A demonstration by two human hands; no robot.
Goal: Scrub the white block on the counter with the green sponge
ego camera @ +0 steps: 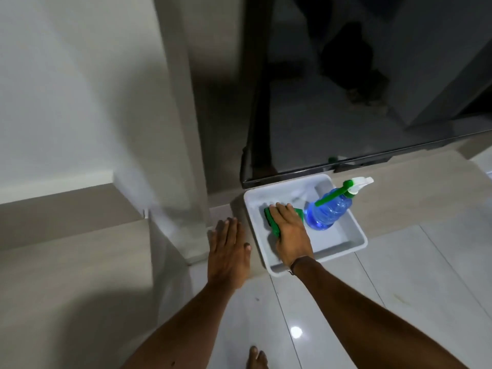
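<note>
The green sponge (272,221) lies inside a white tray (356,235) on a low beige ledge. My right hand (290,230) lies flat on top of the sponge, fingers closing around it, hiding most of it. My left hand (229,251) hovers open, palm down, over the ledge just left of the tray, holding nothing. A white block (175,230) stands at the left, its corner close to my left hand; its edges are blurred.
A blue spray bottle (328,209) with a green and white trigger head lies tilted in the tray's right side. A dark glossy screen (346,89) hangs just behind the tray. Shiny white floor tiles (399,288) lie below, with my bare foot (257,359) at the bottom edge.
</note>
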